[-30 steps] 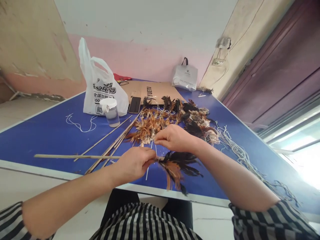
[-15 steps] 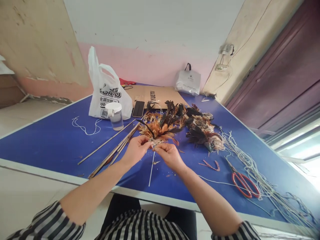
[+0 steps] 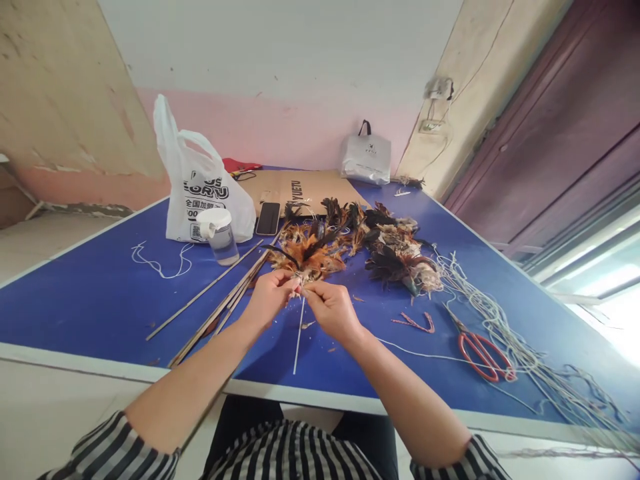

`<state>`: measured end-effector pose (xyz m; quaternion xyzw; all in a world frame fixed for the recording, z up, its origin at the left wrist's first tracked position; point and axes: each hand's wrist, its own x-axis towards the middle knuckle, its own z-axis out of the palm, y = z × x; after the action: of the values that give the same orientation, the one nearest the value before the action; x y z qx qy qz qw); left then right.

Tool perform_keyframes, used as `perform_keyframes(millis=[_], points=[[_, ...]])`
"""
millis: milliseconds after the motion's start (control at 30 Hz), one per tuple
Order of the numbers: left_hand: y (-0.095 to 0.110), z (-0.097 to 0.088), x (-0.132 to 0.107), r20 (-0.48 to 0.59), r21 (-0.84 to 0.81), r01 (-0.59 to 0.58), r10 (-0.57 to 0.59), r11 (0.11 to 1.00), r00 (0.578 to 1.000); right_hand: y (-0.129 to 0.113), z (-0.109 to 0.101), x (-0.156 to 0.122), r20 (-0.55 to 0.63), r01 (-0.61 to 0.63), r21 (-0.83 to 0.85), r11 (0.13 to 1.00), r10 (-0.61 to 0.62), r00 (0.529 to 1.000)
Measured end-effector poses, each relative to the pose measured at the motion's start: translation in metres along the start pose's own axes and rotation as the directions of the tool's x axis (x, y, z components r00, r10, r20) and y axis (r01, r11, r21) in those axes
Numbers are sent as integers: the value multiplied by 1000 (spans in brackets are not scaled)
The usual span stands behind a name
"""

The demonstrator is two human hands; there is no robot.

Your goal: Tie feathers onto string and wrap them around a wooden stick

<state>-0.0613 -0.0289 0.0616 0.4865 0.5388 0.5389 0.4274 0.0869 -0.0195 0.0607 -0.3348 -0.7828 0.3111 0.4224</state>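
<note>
An orange and black feather bunch [image 3: 320, 257] lies in front of me on the blue table [image 3: 100, 300]. Its pale quill ends point towards me. My left hand [image 3: 270, 300] is closed in a pinch on these ends from the left. From the right, the thumb and forefinger of my right hand [image 3: 334, 312] are pressed together at the same base, touching or almost touching the left fingertips. Whether the right fingers grip a quill or a thread there is hidden. A darker feather bunch [image 3: 400, 260] rests to the right.
Thin sticks [image 3: 220, 317] lie left of my hands, near a lidded clear cup [image 3: 223, 243], a white plastic bag [image 3: 200, 180] and a phone [image 3: 268, 219]. Red-handled scissors [image 3: 485, 357] and tangled pale cord [image 3: 500, 320] are at right. Flat cardboard [image 3: 320, 190] lies behind.
The view has shifted slightly, so the background sits further left. Both hands stay at the feather base, and the right hand's fingers look more curled in.
</note>
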Motion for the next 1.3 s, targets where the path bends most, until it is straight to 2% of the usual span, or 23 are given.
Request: perform_keyframes(millis=[100,267,433,533,600,667,733,833,900,967,1000,1067,1300], points=[[6,4,-1,110,-199,123,-102,972,989,0,-10,-5,-13,-23,-6,1000,23,1000],[11,11,0,226,-327,199,-128,924,966,-1,-23,-12,-61,-41,26,999,42,997],[13,8,8,375,-486,364,-187,794,908,6,-40,-8,-118,-110,118,987,124,985],[15,3,15,439,-565,458,-220,686,871,19,-52,-1,-24,-221,262,939,235,972],[16,0,20,478,-603,514,-239,610,845,33,-61,4,50,-318,347,883,321,946],[17,-3,25,504,-640,561,-264,525,822,49,-70,8,90,-399,351,847,394,915],[16,-5,30,514,-672,594,-299,442,804,66,-79,10,113,-470,233,852,456,883],[9,-8,40,524,-694,629,-353,351,775,84,-90,9,84,-514,-198,835,537,840],[3,-10,47,530,-704,634,-358,319,769,89,-96,10,8,-470,-520,714,554,833],[-4,-11,52,533,-718,627,-339,302,775,88,-97,14,-50,-405,-710,577,532,845],[-6,-12,54,535,-725,622,-327,295,779,86,-97,18,-60,-381,-751,540,519,853],[-11,-14,55,543,-735,615,-298,285,786,83,-92,28,-35,-346,-764,546,499,866],[-10,-26,46,535,-776,567,-189,275,824,95,-58,63,76,-301,-597,743,426,902]])
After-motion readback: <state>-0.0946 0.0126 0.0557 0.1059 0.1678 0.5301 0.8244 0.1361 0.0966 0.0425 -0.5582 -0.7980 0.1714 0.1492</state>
